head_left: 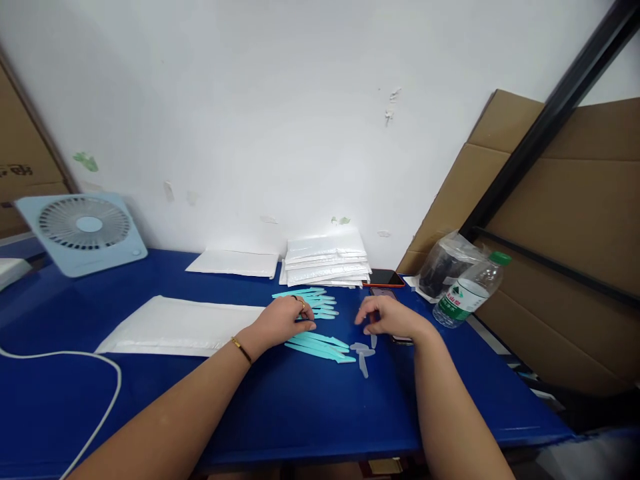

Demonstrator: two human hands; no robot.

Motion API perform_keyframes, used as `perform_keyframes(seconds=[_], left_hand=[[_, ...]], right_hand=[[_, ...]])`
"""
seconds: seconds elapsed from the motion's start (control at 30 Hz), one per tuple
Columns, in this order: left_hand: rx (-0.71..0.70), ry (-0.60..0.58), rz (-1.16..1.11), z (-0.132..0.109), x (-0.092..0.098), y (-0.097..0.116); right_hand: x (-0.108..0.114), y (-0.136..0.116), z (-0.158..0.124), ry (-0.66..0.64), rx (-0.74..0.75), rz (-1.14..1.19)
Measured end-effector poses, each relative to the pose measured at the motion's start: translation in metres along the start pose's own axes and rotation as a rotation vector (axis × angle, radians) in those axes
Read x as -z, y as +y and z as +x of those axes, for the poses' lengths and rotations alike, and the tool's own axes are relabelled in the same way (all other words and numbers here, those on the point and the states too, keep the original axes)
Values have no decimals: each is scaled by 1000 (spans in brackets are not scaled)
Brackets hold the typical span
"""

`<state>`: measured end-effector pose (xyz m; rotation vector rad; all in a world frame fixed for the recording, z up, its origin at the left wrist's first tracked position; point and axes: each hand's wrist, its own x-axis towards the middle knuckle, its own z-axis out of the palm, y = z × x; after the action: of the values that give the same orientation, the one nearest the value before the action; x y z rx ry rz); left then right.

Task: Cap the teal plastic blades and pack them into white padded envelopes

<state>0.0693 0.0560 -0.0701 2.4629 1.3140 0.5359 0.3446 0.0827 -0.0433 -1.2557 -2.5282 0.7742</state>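
Turquoise eyebrow razors, several of them, lie in two fanned groups on the blue table. Over them is my left hand, wearing a ring and a bracelet. Its fingers are bent towards the thumb, and whatever is between them is hidden. A second group of turquoise razors reaches out behind its fingertips. My right hand hovers to the right with curved fingers, a gap showing between thumb and forefinger. Just below it lie several small translucent blade caps. Nothing shows in this hand.
A white padded envelope lies left of my hands. Behind stands a stack of white envelopes, beside another flat envelope. Phones lie behind my right hand. A water bottle stands at right, a blue fan at left, near a white cable.
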Motion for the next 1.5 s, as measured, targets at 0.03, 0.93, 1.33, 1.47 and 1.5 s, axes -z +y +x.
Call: perform_keyframes(seconds=[0.03, 0.93, 1.33, 1.47, 1.5], left_hand=[[-7, -40, -25, -1, 1, 1], [143, 167, -388, -2, 4, 5], [132, 112, -350, -1, 4, 5], [127, 103, -322, -1, 4, 7], [132, 100, -305, -1, 5, 6]], right_hand=[[5, 5, -4, -49, -30, -17], [-14, -14, 20, 620, 44, 829], [-20, -31, 20, 632, 81, 812], [-26, -34, 22, 585, 67, 783], [-26, -34, 23, 573, 56, 768]])
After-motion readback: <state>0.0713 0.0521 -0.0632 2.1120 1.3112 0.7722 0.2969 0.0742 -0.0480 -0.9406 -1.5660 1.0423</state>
